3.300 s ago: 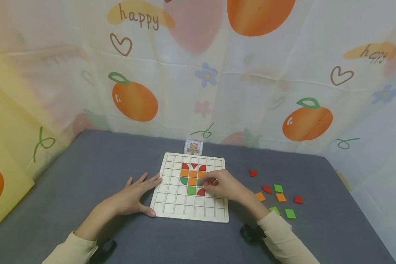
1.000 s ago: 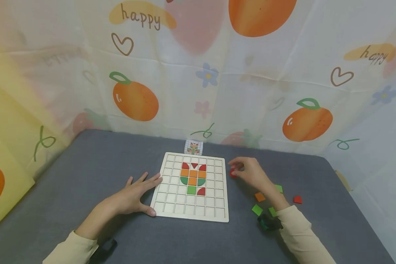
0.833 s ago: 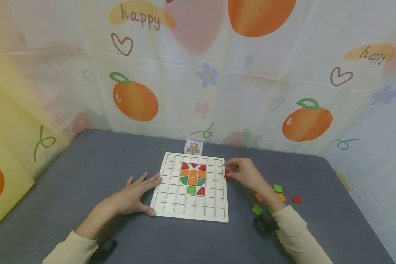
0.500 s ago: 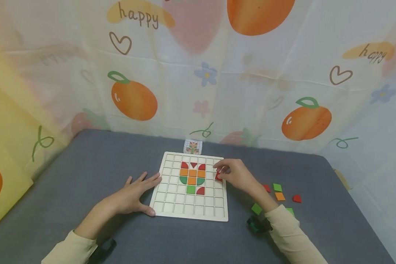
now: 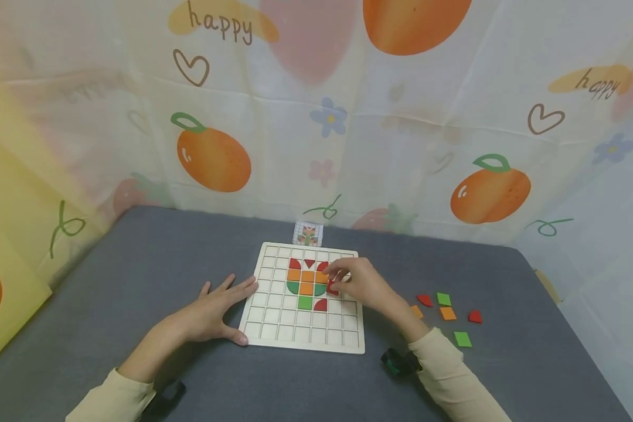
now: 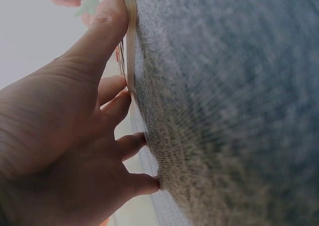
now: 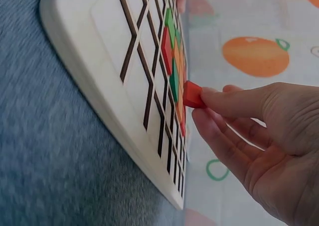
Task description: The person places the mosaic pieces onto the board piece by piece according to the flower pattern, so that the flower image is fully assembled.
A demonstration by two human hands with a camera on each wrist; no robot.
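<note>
A white gridded puzzle board (image 5: 279, 332) lies on the dark cloth, with red, orange and green tiles set in its middle squares. My right hand (image 5: 362, 284) is over the right part of the board. In the right wrist view, its thumb and fingertips pinch a small red tile (image 7: 193, 94) just above the board, near the dark green tile (image 7: 174, 80). My left hand (image 5: 209, 312) lies with spread fingers along the board's left edge; in the left wrist view, the thumb and fingers touch that edge and the cloth.
Loose red, orange and green tiles lie right of the board, among them a green square (image 5: 462, 339) and a red piece (image 5: 475, 316). Behind the board is a small pattern card (image 5: 308, 234). A printed curtain (image 5: 390, 146) hangs at the table's back edge.
My right hand has picked up a red tile from the cloth right of the board and carried it left over the board. My left hand has stayed at the board's left edge.
</note>
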